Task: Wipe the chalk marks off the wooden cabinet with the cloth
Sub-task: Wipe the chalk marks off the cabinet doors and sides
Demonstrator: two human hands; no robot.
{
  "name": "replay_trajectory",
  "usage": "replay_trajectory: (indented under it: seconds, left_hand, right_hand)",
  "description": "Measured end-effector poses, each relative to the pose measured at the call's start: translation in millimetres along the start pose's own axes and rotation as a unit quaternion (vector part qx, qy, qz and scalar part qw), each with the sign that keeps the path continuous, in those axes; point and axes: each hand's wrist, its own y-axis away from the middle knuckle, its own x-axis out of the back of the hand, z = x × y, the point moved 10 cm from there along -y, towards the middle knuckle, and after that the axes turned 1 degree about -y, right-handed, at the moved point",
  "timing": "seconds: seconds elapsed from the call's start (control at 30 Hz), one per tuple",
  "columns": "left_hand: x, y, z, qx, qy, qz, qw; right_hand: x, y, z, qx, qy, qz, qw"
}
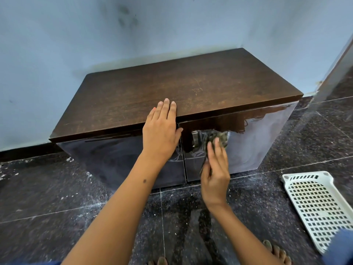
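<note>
There is one wooden cabinet (pixel 172 92) with two shiny doors, one cloth (pixel 217 137) and one white basket (pixel 317 207). The cabinet's long side runs left to right along the blue wall (pixel 57 44). It stands on a dark speckled floor (pixel 57 197). The left hand (pixel 161 131) lies flat, fingers straight, on the top's front edge. The right hand (pixel 214 175) holds the bunched cloth against the right door.
</note>
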Motion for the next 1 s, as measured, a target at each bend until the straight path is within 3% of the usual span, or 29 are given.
replay_trajectory:
  seconds: [0.13,0.37,0.6,0.67,0.8,0.93,1.0]
  left_hand:
    - [-1.1,0.3,0.0,-0.002,-0.001,-0.004,1.0]
    - [-1.5,0.2,0.6,-0.004,-0.005,0.001,1.0]
    - [-1.1,0.9,0.4,0.0,-0.004,0.0,1.0]
    - [-0.4,0.9,1.0,-0.001,-0.004,-0.002,1.0]
    - [-0.7,2.2,2.6,0.004,-0.01,-0.01,1.0]
    - [1.9,4.0,9.8,0.002,-0.039,-0.005,0.999]
    - [3.0,4.2,19.7,-0.012,-0.049,0.002,0.999]
  right_hand:
    - [-15.8,-27.3,-18.2,0.114,0.1,-0.039,0.988]
    - [-33.7,-6.2,18.7,0.239,0.284,-0.174,0.912]
    - [-23.8,-31.5,-13.6,0.271,0.233,-0.054,0.932]
    - [-25.0,-23.1,-6.0,0.276,0.25,-0.068,0.926]
    - [-33.2,-3.2,15.1,0.25,0.284,-0.167,0.91]
    - [-6.5,-33.6,11.5,0.162,0.215,-0.059,0.961]
    - [0.6,-46.0,3.4,0.173,0.192,-0.017,0.966]
